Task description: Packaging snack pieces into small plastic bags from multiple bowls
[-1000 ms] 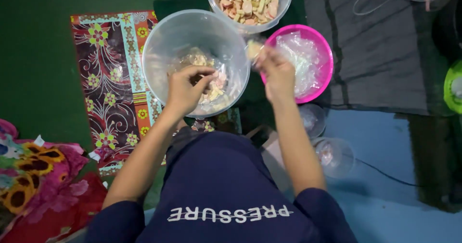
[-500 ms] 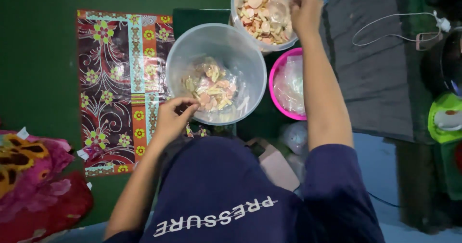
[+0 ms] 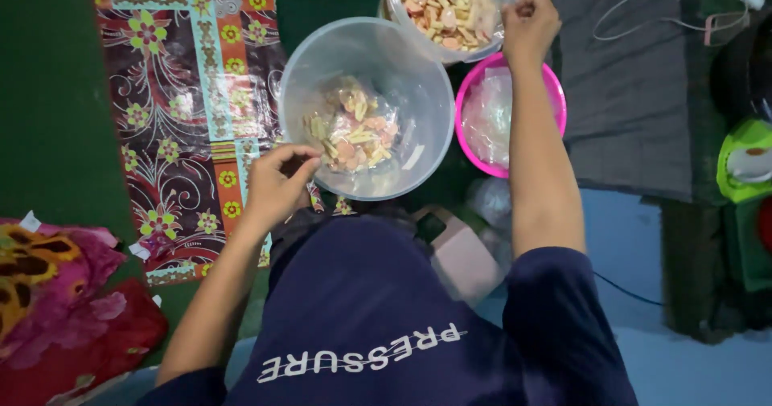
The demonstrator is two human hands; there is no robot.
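Two hands work over three tubs. The left hand (image 3: 277, 182) rests on the near-left rim of the clear tub (image 3: 366, 108), fingers curled together in a pinch; whether anything is caught in them cannot be told. The right hand (image 3: 527, 24) is stretched far out to the right rim of the snack tub (image 3: 450, 4), fingers bunched shut, and again it is unclear if they grip anything.

A second ago both hands were close together over the clear tub. Half a second ago the right had already gone up to the snack tub, and it has stayed at that rim since, shifted a little to the right. The left has drawn back from inside the clear tub to its edge.

The clear tub holds a small heap of mixed snack pieces (image 3: 354, 129), some of them in clear bags, lying on its bottom. Just right of it sits a pink bowl (image 3: 555, 92) with empty plastic bags (image 3: 490, 116). A flowered mat (image 3: 185, 116) lies to the left.
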